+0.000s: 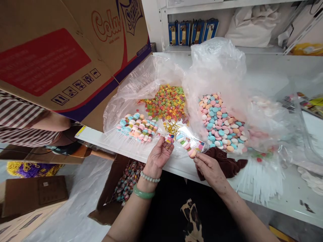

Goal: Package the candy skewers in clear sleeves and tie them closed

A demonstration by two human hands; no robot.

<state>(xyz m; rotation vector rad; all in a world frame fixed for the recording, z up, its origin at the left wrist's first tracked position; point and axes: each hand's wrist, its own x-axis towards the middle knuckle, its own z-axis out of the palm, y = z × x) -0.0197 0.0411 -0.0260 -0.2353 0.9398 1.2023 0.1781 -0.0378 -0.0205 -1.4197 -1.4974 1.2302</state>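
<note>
My left hand (161, 153) has its thumb and fingers closed on a small printed plastic wrapper (170, 138) with blue and red marks. My right hand (210, 169) pinches the near end of a candy skewer (186, 145), a row of pink, white, green and blue pieces. A clear printed wrapper (198, 144) lies just behind the skewer. Gold twist ties (172, 127) lie a little beyond my hands. Left of them is a stack of finished candy skewers (137, 127) with white sticks. A brown cloth (222, 162) sits beside my right hand.
Ring candies (166, 101) and pastel candies (219, 121) spill from clear plastic bags. White sticks (259, 178) lie at the right. A large carton (70, 60) stands at the left; an open box (108, 198) of wrapped skewers is below the table edge. Another person's arm (50, 121) shows at far left.
</note>
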